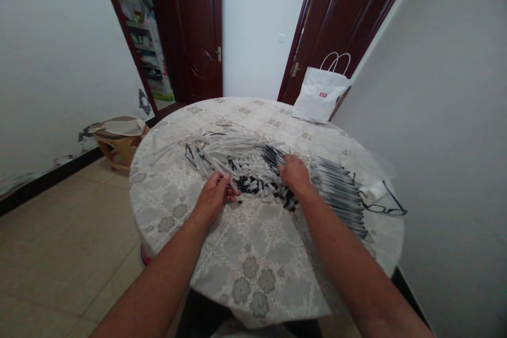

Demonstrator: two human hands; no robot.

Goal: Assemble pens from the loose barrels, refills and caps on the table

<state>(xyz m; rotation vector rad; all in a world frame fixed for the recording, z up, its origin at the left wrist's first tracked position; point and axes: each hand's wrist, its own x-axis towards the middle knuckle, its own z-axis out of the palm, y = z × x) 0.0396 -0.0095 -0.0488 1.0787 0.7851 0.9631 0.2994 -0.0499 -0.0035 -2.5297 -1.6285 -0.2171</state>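
My left hand [216,194] is closed at the near left edge of a heap of pen parts, its thumb and fingers pinching a whitish pen barrel [233,185]. My right hand [296,173] reaches over the heap's right side. Its fingers are curled at the ends of a bunch of thin black pen refills [272,156]; the fingertips are partly hidden. Many pale pen barrels [225,143] lie across the back of the heap. Small white and black pieces, apparently pen caps [253,185], are scattered between my hands.
A row of grey pens [338,195] lies right of my right forearm, with eyeglasses [384,208] beyond. A white paper bag [320,94] stands at the back of the round, cloth-covered table [253,259]. Left on the floor is a stool [121,142].
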